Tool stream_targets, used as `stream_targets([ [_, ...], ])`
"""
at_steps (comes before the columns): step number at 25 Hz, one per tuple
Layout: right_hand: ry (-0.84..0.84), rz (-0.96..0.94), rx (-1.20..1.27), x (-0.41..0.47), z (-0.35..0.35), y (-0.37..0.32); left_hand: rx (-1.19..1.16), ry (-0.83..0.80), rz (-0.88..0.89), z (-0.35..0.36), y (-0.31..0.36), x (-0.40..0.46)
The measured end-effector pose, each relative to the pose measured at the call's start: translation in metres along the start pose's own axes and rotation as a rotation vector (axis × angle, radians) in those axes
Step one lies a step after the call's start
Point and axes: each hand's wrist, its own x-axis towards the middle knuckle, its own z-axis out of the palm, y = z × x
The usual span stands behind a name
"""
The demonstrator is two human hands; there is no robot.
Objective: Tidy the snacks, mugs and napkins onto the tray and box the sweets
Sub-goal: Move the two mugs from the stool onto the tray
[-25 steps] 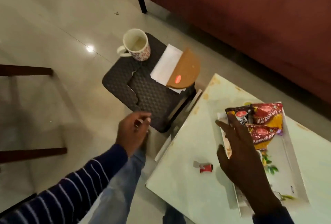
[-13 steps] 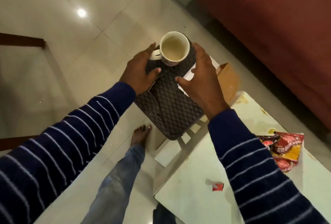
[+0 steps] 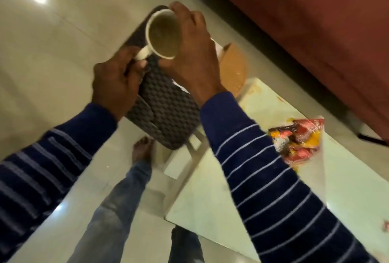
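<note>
A white mug (image 3: 163,33) is held over the dark woven stool (image 3: 166,113). My left hand (image 3: 116,79) grips its handle. My right hand (image 3: 191,52) wraps around the mug's far side. A brown round box lid (image 3: 233,69) and a sliver of white napkin (image 3: 217,45) lie on the stool behind my right wrist. Red and yellow snack packets (image 3: 296,140) rest on the white tray (image 3: 315,178) on the pale table. A small red sweet (image 3: 386,226) shows at the right edge.
A dark red sofa (image 3: 315,20) runs along the right, close to the table (image 3: 210,199). My bare foot (image 3: 142,149) and jeans leg stand on the shiny tiled floor between stool and table.
Both hands have closed on the mug: left hand took the handle, right hand its side. The mug now sits tilted and nearer me. The view has swung and blurred.
</note>
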Motion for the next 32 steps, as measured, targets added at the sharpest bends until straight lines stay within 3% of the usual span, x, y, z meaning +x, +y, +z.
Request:
stream_targets([
  [4, 0.130, -0.061, 0.075, -0.081, -0.052, 0.026, -0.042, -0.050, 0.106, 0.021, 0.063, -0.066],
  [9, 0.107, 0.058, -0.026, -0.215, -0.143, 0.104, -0.170, -0.236, 0.095, 0.090, 0.170, -0.177],
  [14, 0.112, 0.199, -0.101, -0.347, -0.233, 0.200, -0.347, -0.622, 0.198, 0.169, 0.264, -0.259],
  [17, 0.071, 0.212, -0.169, -0.403, -0.263, 0.251, -0.314, -0.815, 0.278, 0.213, 0.296, -0.303],
  [24, -0.283, 0.022, -0.469, -0.444, -0.256, 0.350, -0.284, -1.175, -0.166, 0.308, 0.322, -0.396],
  [27, -0.399, -0.082, -0.500, -0.439, -0.234, 0.378, -0.295, -1.205, -0.329, 0.331, 0.313, -0.407],
  [32, -0.460, -0.253, -0.479, -0.418, -0.204, 0.398, -0.294, -1.170, -0.428, 0.353, 0.300, -0.399],
])
